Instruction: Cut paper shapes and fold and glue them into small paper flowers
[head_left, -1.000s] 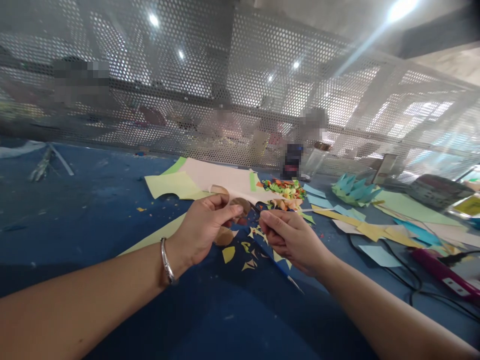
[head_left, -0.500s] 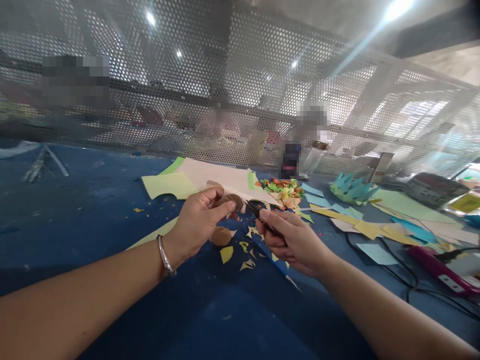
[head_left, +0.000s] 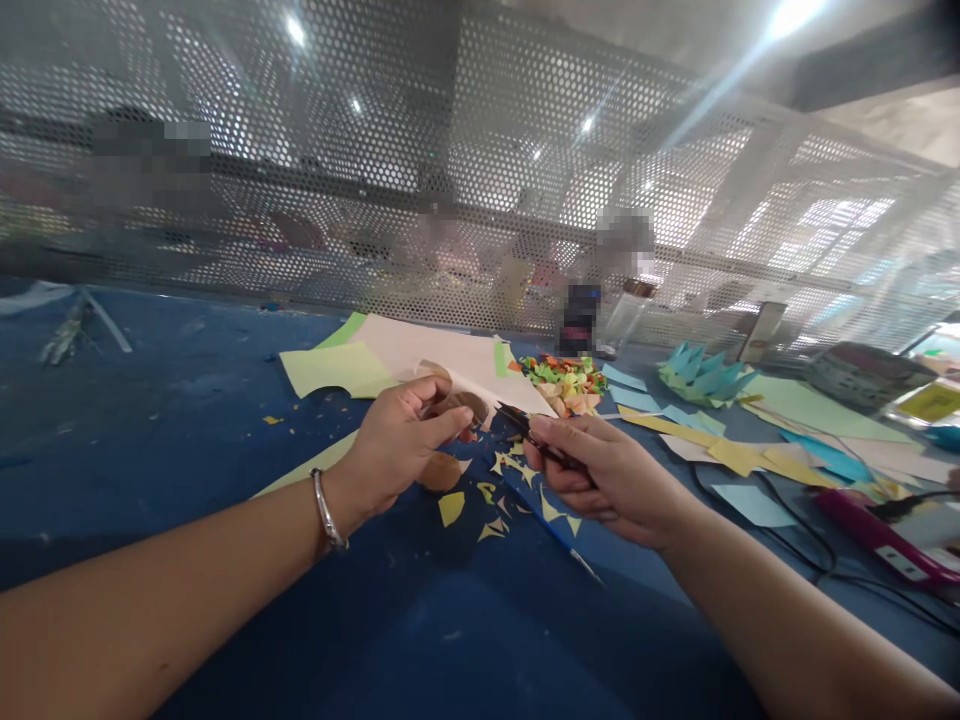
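Observation:
My left hand (head_left: 397,440) pinches a rounded brown paper piece (head_left: 469,405) between thumb and fingers; a pale pink edge shows beside it. Wrapped around dark scissors (head_left: 514,416), my right hand (head_left: 596,470) keeps the blades just right of that piece, apart from it. Another brown rounded piece (head_left: 439,472) lies on the blue table under my left hand. Small pale yellow and pink scraps (head_left: 514,465) are scattered below the scissors, and a blue pen-like tool (head_left: 559,540) lies among them.
Behind my hands lie a large pale pink sheet (head_left: 420,345) and a heap of colourful clippings (head_left: 566,380). To the right are a blue folded-paper crown shape (head_left: 705,375), paper strips, and a magenta power strip (head_left: 885,540) with black cables. A perforated metal screen (head_left: 525,130) stands behind the table.
My right hand and the scissors have shifted slightly right, away from the brown piece, and the blades look more parted. My left hand stays nearly in place.

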